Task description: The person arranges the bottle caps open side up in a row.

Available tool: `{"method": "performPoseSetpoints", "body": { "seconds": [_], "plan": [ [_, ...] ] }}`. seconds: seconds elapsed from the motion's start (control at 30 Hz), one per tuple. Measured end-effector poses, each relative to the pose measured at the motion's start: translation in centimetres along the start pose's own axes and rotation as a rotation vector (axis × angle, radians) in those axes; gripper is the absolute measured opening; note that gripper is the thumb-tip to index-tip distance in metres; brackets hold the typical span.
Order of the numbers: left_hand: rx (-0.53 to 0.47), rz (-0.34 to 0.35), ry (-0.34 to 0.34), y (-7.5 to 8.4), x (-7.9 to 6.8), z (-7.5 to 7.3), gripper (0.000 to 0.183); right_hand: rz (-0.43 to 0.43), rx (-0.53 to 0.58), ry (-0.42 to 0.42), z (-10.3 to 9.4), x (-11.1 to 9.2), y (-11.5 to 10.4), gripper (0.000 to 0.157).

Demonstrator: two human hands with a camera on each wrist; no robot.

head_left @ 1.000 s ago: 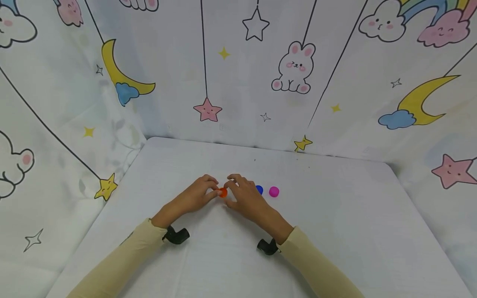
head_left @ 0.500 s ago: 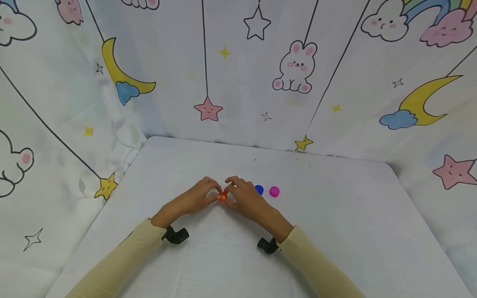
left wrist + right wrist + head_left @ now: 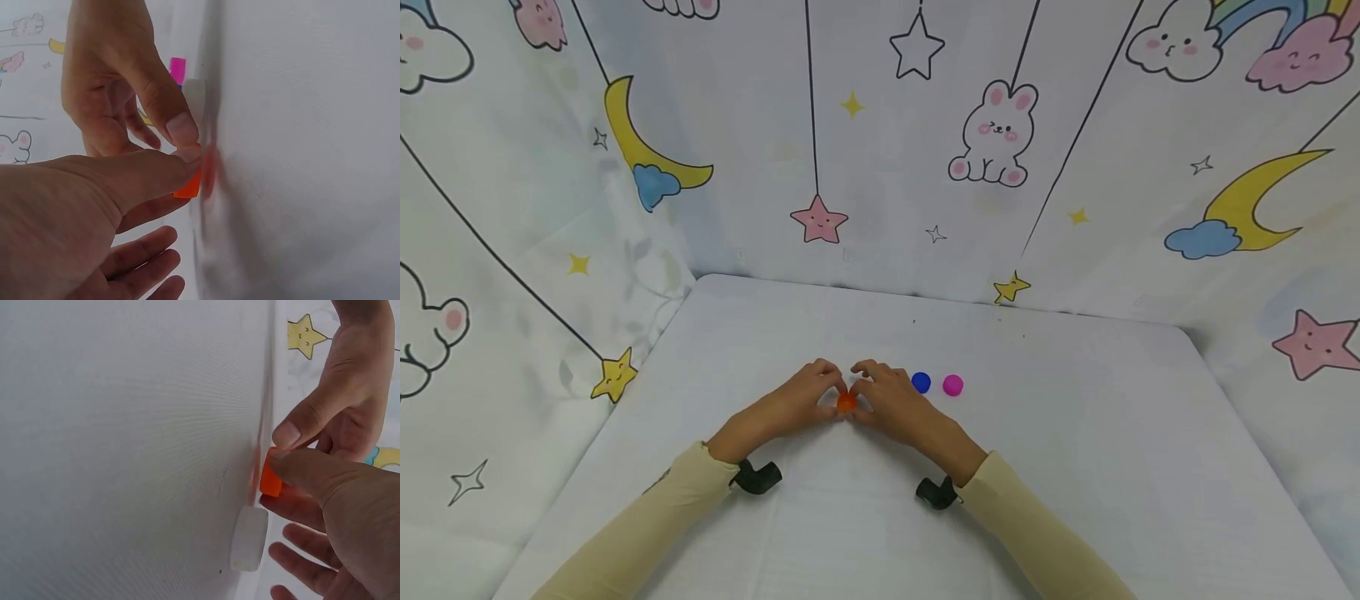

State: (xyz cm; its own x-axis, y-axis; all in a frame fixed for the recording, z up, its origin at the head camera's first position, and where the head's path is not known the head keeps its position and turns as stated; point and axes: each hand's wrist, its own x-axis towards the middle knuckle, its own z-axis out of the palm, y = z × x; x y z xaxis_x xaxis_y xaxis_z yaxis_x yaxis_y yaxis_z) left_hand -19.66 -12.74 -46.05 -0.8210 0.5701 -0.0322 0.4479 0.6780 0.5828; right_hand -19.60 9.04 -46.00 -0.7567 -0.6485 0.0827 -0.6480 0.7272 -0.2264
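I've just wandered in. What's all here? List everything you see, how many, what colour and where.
Tabletop: 1, white, under everything.
Orange piece: 1, orange, near the tabletop's middle.
Blue piece: 1, blue, right of the orange piece.
Magenta piece: 1, magenta, just right of the blue piece, apart from it.
White piece: 1, white, near the orange piece in the right wrist view.
Backdrop: sheet count unclear, white with coloured cartoons, behind and beside the tabletop.
Wrist devices: 2, black, one at each wrist.
Sleeves: 2, beige, on the forearms.
Hands: 2, bare, both pinching the orange piece.
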Motion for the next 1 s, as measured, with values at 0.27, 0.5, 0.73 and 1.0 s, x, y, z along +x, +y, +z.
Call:
{"method": "performPoseSetpoints", "body": {
  "seconds": [0.27,0.5,0.73,1.0],
  "plan": [
    [0.084,0.046,0.037,0.02,-0.22,0.28,0.024,0.002,-0.013,-0.005,0.26,0.16,-0.06,0.027],
    [0.165,0.076,0.072,-0.09,-0.21,0.63,0.027,-0.014,-0.053,0.008,0.29,0.19,-0.23,0.028],
    [0.191,0.063,0.051,0.0,-0.08,0.63,0.027,-0.026,-0.072,0.027,0.58,0.18,-0.15,0.027],
    [0.202,0.035,0.033,0.22,-0.08,0.46,0.027,-0.004,-0.068,0.019,0.34,0.02,-0.14,0.03]
  ]
}}
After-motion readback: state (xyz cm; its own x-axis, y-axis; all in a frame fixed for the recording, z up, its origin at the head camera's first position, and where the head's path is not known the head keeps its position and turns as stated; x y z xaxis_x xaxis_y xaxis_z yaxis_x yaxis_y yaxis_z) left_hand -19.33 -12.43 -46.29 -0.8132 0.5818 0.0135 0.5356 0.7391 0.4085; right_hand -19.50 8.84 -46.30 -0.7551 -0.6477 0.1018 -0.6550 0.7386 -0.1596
